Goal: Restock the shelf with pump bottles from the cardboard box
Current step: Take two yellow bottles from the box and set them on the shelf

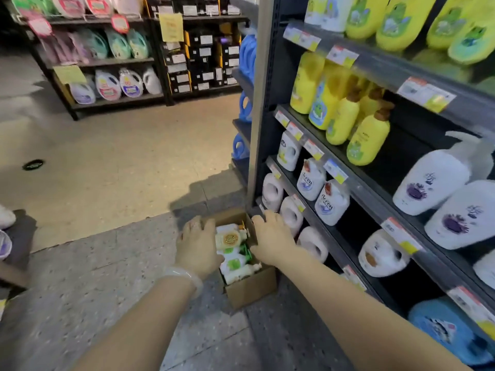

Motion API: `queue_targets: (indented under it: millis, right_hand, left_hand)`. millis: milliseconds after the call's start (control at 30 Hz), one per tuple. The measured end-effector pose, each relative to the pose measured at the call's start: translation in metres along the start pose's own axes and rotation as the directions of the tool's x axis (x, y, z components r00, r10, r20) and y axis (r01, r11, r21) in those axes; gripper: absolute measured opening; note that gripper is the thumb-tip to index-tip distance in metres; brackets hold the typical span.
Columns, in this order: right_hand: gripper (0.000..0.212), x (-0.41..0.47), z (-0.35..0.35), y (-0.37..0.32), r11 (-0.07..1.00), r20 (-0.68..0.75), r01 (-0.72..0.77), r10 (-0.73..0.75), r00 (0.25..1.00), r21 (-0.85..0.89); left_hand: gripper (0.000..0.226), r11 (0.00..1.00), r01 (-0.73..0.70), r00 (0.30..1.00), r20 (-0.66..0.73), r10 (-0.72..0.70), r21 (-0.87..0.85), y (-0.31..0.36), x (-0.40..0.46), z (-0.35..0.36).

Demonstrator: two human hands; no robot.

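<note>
**Dark steel shelf, open box below: the reach for the first bottles**

Dark metal shelving (375,167) fills the right of the view, its tiers carrying yellow bottles above, white pump bottles and jugs lower down, and blue jugs at the bottom. Price tags line the shelf edges, too blurred to read. Two white bottles in the middle tier bear a script label that seems to read "Aeeen"; that is uncertain.

The speckled floor (107,277) carries the cardboard box (251,290), which stands open just beside the foot of the shelf. Inside lie the pump bottles (235,250), cream and white with green pumps, packed on their sides. One carries a round gold label, illegible.

The left hand (197,247) rests spread at the box's left edge, and the right hand (272,239) is spread over its right edge; neither grips a bottle.

The step in hand looks like reaching into the box. The next move likely calls for closing fingers round one bottle's body and lifting it clear of its neighbours toward a free spot on the shelf.
</note>
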State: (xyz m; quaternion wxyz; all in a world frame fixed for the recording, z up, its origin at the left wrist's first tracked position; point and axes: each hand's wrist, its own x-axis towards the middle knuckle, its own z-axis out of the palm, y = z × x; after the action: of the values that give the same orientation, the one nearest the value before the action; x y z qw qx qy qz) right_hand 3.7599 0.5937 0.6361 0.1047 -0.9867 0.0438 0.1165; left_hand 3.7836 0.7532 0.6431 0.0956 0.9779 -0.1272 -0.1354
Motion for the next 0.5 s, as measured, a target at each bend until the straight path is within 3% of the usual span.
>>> queue_targets:
  millis: [267,500]
  right_hand:
    - [0.048,0.160,0.010,0.004,0.977,0.062,-0.181,0.174,0.983,0.117]
    - [0.054,0.255,0.034,0.019,0.842,0.162,-0.475,0.447,0.880,0.255]
  left_hand:
    - [0.073,0.986,-0.142,0.984,0.121,0.130,0.091,-0.039,0.180,-0.010]
    - [0.069,0.904,-0.392,0.898,0.287,0.335,0.169,-0.039,0.329,-0.007]
